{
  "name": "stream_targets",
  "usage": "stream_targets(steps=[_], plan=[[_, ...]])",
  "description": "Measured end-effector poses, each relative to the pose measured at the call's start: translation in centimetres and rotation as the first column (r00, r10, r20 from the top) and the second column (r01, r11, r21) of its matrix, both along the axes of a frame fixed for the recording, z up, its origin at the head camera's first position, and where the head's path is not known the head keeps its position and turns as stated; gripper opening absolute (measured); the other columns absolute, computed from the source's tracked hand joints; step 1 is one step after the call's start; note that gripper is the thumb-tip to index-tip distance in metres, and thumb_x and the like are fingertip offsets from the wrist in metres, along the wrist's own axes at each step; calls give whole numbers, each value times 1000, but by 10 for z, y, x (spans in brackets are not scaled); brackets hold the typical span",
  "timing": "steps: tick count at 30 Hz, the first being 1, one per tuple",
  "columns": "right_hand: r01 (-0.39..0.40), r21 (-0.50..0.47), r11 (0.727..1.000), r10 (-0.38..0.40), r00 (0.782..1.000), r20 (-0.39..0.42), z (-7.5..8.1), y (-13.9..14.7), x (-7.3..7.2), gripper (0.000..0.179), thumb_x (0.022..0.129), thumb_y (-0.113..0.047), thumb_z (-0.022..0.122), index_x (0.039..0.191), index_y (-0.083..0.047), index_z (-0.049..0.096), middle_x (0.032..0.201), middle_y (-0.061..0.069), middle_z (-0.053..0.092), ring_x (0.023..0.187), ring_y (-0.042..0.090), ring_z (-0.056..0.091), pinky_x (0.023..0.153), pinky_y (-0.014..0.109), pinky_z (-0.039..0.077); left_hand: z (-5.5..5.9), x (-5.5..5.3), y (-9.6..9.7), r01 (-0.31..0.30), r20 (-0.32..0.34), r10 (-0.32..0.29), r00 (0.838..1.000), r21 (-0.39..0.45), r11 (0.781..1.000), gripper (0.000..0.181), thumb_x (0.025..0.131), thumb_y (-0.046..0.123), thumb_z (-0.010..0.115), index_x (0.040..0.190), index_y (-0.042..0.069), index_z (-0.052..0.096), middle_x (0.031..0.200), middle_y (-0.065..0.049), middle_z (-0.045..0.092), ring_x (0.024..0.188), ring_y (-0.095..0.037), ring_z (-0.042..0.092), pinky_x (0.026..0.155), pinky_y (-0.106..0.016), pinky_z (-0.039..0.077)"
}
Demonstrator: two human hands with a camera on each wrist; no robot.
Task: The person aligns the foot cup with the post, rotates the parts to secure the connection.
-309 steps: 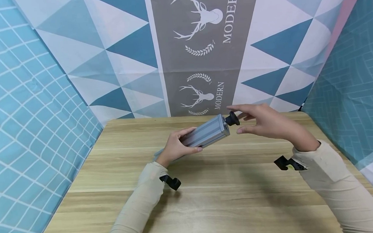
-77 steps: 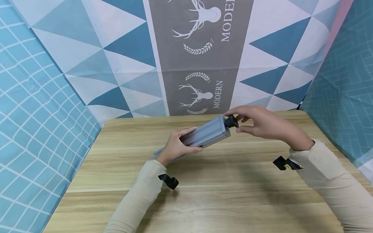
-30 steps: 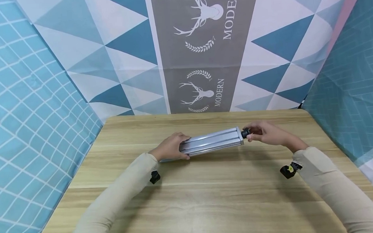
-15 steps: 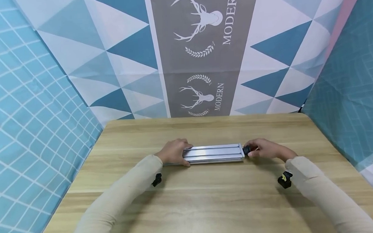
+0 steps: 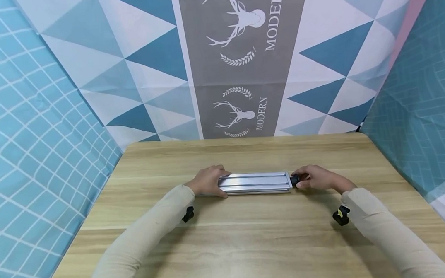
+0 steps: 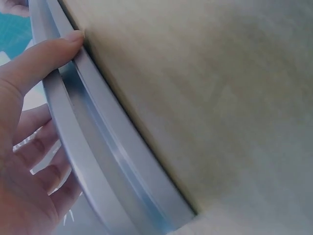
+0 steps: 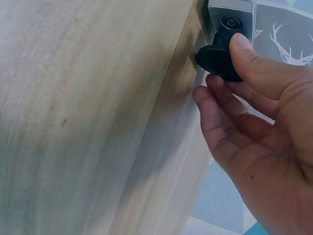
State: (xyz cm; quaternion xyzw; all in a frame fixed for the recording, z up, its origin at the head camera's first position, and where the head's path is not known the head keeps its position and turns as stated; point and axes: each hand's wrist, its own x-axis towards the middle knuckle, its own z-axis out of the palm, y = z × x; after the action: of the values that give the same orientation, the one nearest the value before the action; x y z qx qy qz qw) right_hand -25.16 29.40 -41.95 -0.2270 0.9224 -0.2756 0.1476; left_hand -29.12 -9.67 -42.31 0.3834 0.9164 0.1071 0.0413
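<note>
A silver aluminium profile (image 5: 254, 181) with lengthwise grooves lies flat on the wooden table, running left to right. My left hand (image 5: 209, 181) grips its left part from above; in the left wrist view the thumb (image 6: 54, 54) presses on the grooved side and the fingers are on the far side. From the profile's right end plate (image 7: 239, 6) sticks out a black mushroom-shaped knob (image 7: 220, 61). My right hand (image 5: 315, 177) holds this knob, thumb on its near side and the index finger partly hidden behind. The other fingers curl loosely below it.
The wooden table (image 5: 227, 246) stretches in front of both forearms. A patterned cloth backdrop (image 5: 156, 75) rises behind its far edge, with blue cloth walls at left and right. Black camera mounts sit on both wrists.
The profile, earlier held raised and tilted with its knob end up, has come down flat onto the table. Both hands went down with it. Over the last half second almost nothing moves.
</note>
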Motion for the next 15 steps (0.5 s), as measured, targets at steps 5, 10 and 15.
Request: stream_targets(steps=[5, 10, 15], plan=[[-11, 42, 999, 11, 1000, -8, 3, -5, -1, 45, 90, -17, 67, 124, 10, 57, 114, 21, 63, 97, 26, 61, 80, 42, 49, -1, 0, -2, -10, 23, 9, 1000, 25, 1000, 77, 66, 43, 86, 131, 11, 60, 113, -3, 60, 98, -19, 57, 81, -38, 49], [-20, 78, 997, 21, 1000, -10, 7, -10, -2, 46, 91, -19, 67, 124, 12, 57, 111, 19, 65, 93, 21, 60, 77, 39, 49, -4, 1, -5, -5, 34, 3, 999, 59, 998, 76, 68, 43, 85, 131, 11, 59, 116, -5, 60, 101, -20, 57, 85, -38, 48], [-39, 94, 995, 42, 999, -22, 13, -13, 1, 44, 98, -26, 57, 121, 11, 59, 112, 20, 65, 98, 27, 62, 82, 45, 49, -13, 3, -7, 27, 35, -30, 999, 68, 997, 77, 73, 43, 81, 136, 9, 54, 124, -8, 58, 109, -22, 55, 92, -39, 46]])
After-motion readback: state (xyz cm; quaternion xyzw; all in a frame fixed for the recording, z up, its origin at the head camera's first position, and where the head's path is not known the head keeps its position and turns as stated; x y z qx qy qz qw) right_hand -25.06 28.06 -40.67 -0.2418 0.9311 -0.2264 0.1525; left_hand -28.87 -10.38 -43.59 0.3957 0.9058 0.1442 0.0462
